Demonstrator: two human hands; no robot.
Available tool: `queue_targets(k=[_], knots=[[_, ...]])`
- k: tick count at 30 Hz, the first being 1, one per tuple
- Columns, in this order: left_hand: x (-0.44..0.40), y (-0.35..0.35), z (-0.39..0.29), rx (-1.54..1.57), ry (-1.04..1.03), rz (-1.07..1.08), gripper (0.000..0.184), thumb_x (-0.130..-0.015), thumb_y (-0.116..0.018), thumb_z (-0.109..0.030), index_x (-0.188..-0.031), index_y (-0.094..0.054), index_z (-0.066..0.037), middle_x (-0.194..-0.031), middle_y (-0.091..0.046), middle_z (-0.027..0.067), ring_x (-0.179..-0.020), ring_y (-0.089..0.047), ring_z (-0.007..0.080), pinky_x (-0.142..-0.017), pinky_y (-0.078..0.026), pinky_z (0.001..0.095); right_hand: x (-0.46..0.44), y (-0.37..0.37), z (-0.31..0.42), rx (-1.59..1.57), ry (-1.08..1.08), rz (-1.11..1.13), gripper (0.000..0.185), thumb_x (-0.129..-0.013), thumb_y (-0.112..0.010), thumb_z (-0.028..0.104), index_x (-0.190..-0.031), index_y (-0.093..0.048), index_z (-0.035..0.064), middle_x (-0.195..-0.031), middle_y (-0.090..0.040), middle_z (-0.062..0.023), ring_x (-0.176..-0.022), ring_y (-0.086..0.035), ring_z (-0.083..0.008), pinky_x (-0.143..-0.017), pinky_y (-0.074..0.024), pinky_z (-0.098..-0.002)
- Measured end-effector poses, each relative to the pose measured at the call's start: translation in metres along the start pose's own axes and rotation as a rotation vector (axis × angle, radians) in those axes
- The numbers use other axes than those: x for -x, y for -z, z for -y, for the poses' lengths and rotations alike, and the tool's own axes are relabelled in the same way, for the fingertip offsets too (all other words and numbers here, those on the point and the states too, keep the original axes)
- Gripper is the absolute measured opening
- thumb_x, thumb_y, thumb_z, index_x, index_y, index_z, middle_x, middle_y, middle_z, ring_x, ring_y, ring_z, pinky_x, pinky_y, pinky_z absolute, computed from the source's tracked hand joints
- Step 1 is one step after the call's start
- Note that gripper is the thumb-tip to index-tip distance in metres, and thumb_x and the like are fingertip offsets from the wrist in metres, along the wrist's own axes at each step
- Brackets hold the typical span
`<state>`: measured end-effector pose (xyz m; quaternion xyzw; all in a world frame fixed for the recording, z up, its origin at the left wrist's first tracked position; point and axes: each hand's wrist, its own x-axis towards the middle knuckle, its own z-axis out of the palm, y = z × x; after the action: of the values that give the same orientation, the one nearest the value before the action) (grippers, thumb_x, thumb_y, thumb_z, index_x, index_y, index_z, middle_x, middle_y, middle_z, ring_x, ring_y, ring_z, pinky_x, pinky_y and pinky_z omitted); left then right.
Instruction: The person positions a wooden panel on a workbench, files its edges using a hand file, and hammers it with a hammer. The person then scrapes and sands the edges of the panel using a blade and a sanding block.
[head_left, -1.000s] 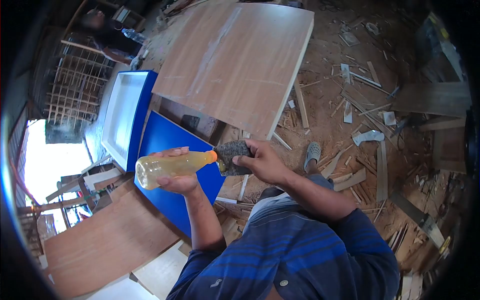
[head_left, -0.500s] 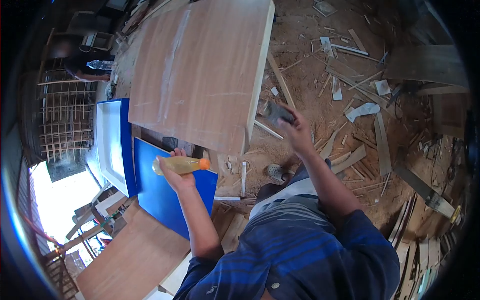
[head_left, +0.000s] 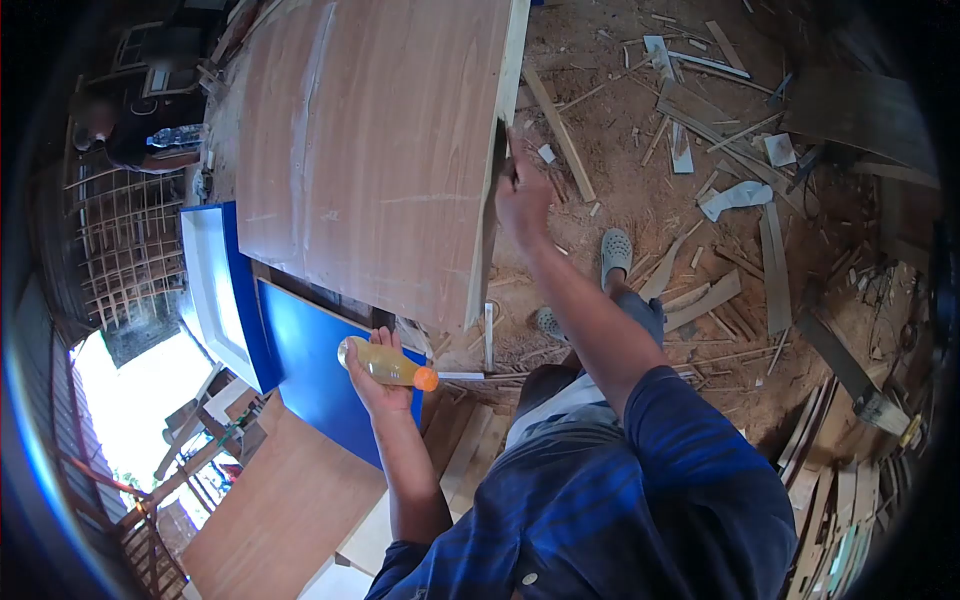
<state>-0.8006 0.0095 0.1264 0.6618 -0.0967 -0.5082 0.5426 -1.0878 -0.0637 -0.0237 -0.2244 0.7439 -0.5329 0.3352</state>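
Observation:
My left hand [head_left: 384, 384] is wrapped round a clear bottle [head_left: 385, 363] of yellowish liquid with an orange cap, lying on its side above the blue panel [head_left: 315, 355]. At the right edge of the large wooden board [head_left: 365, 160], my right hand [head_left: 523, 195] holds the dark grey pad [head_left: 501, 148], which shows only as a thin dark strip along the board's pale side. Part of the pad is hidden by the fingers and the board edge.
A blue-sided white tray [head_left: 215, 290] stands left of the board. Another person [head_left: 135, 135] is at the upper left beside a plastic bottle [head_left: 175, 136]. Wood offcuts [head_left: 775, 265] litter the floor at right, and a plywood sheet [head_left: 285, 510] lies at lower left.
The right hand has moved the pad away from the bottle, up to the board's side edge. The left hand has shifted slightly down with the bottle, whose cap now tilts lower. The view has shifted.

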Motion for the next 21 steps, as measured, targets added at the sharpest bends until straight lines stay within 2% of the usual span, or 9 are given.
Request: queue_targets(k=[4,7,10,13,17,20,21], knots=[[0.0,0.003,0.004,0.028,0.036,0.0,0.082,-0.094,-0.08,-0.038,-0.149,-0.035,0.002,-0.142,-0.049,0.0203,-0.137,-0.054,0.0326,-0.12,-0.047,0.0488,0.032,-0.013,-0.025,0.099,0.196,-0.005,0.084,-0.086,-0.064,-0.003,-0.164,-0.04,0.0203,-0.098,-0.072,-0.0263,-0.088,-0.071,-0.0439,-0.081,-0.0556,-0.0518],[0.0,0.0,0.011,0.021,0.05,-0.006,0.081,-0.095,-0.079,-0.039,-0.149,-0.036,0.003,-0.142,-0.049,0.02,-0.136,-0.055,0.0324,-0.12,-0.047,0.0479,0.061,0.002,-0.036,0.205,0.055,0.178,0.08,-0.086,-0.064,-0.002,-0.161,-0.047,0.0193,-0.093,-0.071,-0.0255,-0.084,-0.072,-0.0429,-0.081,-0.057,-0.0485],[0.001,-0.009,0.014,0.025,0.056,-0.021,0.079,-0.095,-0.079,-0.04,-0.147,-0.038,0.004,-0.14,-0.05,0.0195,-0.135,-0.055,0.0319,-0.121,-0.047,0.047,0.077,0.028,-0.046,0.151,-0.05,0.279,0.065,-0.088,-0.062,-0.001,-0.15,-0.06,0.0161,-0.1,-0.074,-0.0247,-0.089,-0.075,-0.0402,-0.083,-0.0579,-0.0436],[0.005,-0.008,0.011,0.017,0.045,-0.022,0.077,-0.095,-0.079,-0.04,-0.144,-0.04,0.004,-0.137,-0.052,0.0187,-0.134,-0.055,0.0311,-0.121,-0.045,0.0464,0.046,0.062,-0.03,0.053,0.008,0.13,0.052,-0.09,-0.058,-0.003,-0.138,-0.071,0.0133,-0.109,-0.076,-0.0239,-0.097,-0.076,-0.036,-0.087,-0.0572,-0.0386],[0.006,-0.001,0.012,-0.024,0.028,-0.024,0.077,-0.093,-0.08,-0.044,-0.14,-0.043,0.004,-0.13,-0.054,0.0159,-0.13,-0.057,0.0295,-0.121,-0.046,0.0483,-0.047,0.057,-0.025,-0.155,0.089,0.002,0.047,-0.091,-0.056,-0.005,-0.13,-0.076,0.0117,-0.114,-0.078,-0.0199,-0.105,-0.075,-0.0203,-0.093,-0.0542,-0.0318],[0.005,0.009,0.014,-0.034,0.037,-0.007,0.076,-0.093,-0.079,-0.044,-0.14,-0.044,0.004,-0.131,-0.054,0.0157,-0.131,-0.056,0.0293,-0.121,-0.045,0.0483,-0.085,0.038,-0.024,-0.231,0.051,0.067,0.053,-0.092,-0.053,-0.01,-0.133,-0.076,0.015,-0.113,-0.078,-0.0033,-0.104,-0.066,-0.0079,-0.093,-0.0491,-0.0221],[0.004,0.013,0.014,-0.023,0.047,-0.007,0.075,-0.093,-0.079,-0.044,-0.14,-0.044,0.004,-0.13,-0.054,0.0155,-0.131,-0.056,0.0291,-0.121,-0.045,0.0484,-0.085,0.034,-0.029,-0.277,0.055,0.085,0.054,-0.092,-0.053,-0.011,-0.133,-0.076,0.0145,-0.116,-0.078,-0.003,-0.105,-0.066,-0.0078,-0.094,-0.049,-0.022]])
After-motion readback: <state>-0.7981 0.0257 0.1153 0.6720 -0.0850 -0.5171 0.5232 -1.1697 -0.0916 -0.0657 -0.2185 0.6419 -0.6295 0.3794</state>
